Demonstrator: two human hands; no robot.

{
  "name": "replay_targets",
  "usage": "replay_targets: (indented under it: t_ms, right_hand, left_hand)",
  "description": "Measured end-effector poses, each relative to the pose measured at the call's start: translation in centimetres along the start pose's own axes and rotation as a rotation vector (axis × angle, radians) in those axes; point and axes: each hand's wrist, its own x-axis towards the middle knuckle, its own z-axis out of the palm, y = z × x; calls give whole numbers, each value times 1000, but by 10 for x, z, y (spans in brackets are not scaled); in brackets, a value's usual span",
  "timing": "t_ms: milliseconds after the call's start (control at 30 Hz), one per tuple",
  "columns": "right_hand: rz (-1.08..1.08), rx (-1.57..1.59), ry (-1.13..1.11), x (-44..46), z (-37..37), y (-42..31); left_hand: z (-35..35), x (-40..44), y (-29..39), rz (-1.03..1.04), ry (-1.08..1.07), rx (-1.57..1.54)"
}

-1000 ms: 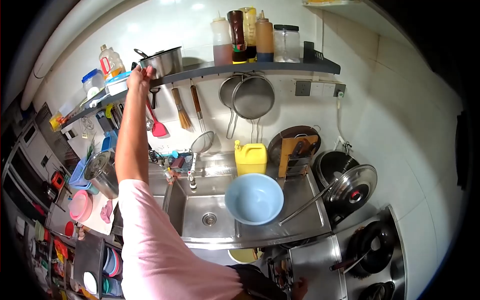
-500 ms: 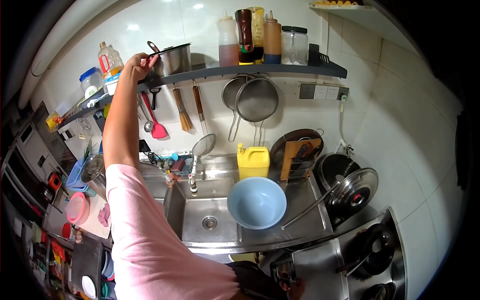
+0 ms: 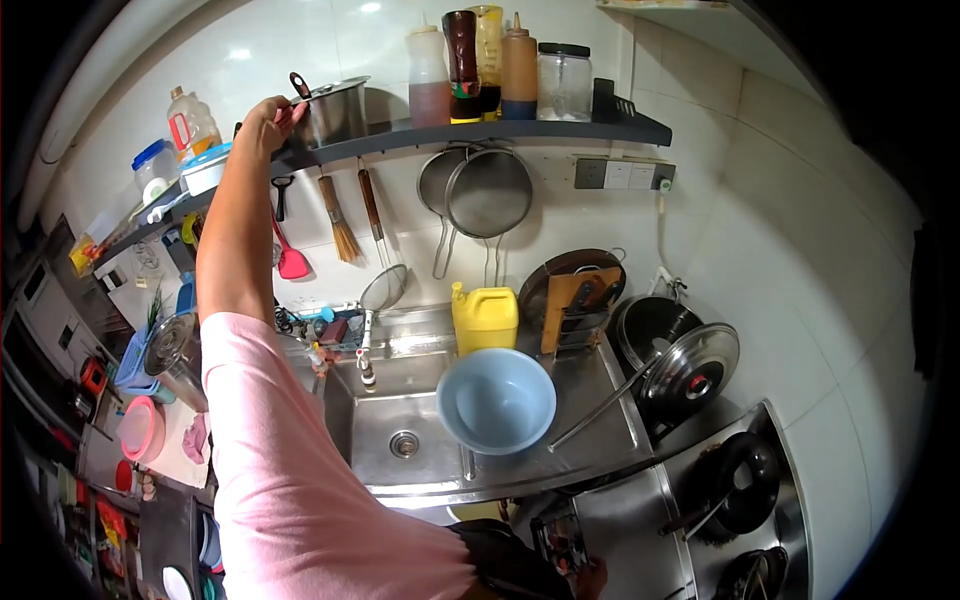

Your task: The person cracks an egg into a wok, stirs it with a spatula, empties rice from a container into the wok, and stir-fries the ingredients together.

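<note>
My left hand is raised to the wall shelf, its fingers closed at the left side of a steel pot. The exact grip is partly hidden. A brown loop handle stands up at the pot's rim just above my fingers. Low in the view, my right hand shows only in part, at the edge of a dark phone-like device that it seems to hold. Below the shelf, a light blue basin rests at the right of the steel sink, with a yellow jug behind it.
The dark shelf carries sauce bottles and a lidded jar. Strainers and a red spatula hang underneath. A knife block and a large lid stand right; a wok sits on the stove.
The whole view has shifted, so things appear slightly further left. My left hand stays at the pot, whose top surface now shows differently. My right hand remains by the device.
</note>
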Motion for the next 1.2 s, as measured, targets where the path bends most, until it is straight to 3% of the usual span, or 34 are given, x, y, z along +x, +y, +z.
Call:
replay_targets:
  t_ms: [200,300,400,500,600,667,733,800,867,933,1067,1133,1200]
  right_hand:
    - [9,64,21,1,15,51]
    - [440,37,-31,11,9,24]
    - [365,-64,-72,11,5,27]
    - [203,16,-41,-5,-15,-22]
    - [165,-45,-94,10,-6,32]
    - [208,4,-116,12,-15,20]
    - [186,50,-90,7,-22,13]
    - [59,10,-27,21,-4,58]
    - [-397,-284,126,27,-2,72]
    - [-139,-165,21,21,-9,54]
    - [20,-24,-47,17,-20,41]
    - [55,37,-51,12,-28,27]
    - [104,83,-56,0,-41,6]
  left_hand:
    - [6,24,-8,76,15,-18]
    - [-4,25,2,54,-43,25]
    - [-4,17,12,87,-71,51]
    - [-4,4,25,102,-98,74]
    - [-2,-12,49,176,-170,56]
    - [6,-34,58,284,-173,1]
    - [8,-65,62,295,-338,-16]
    - [5,-84,59,310,-443,-10]
    - [8,-102,40,339,-394,-76]
    - [8,-125,17,234,-416,-114]
    - [-9,-164,-69,21,-747,-210]
    - [16,-245,-136,75,-639,-162]
    - [25,-297,-204,-50,-499,-130]
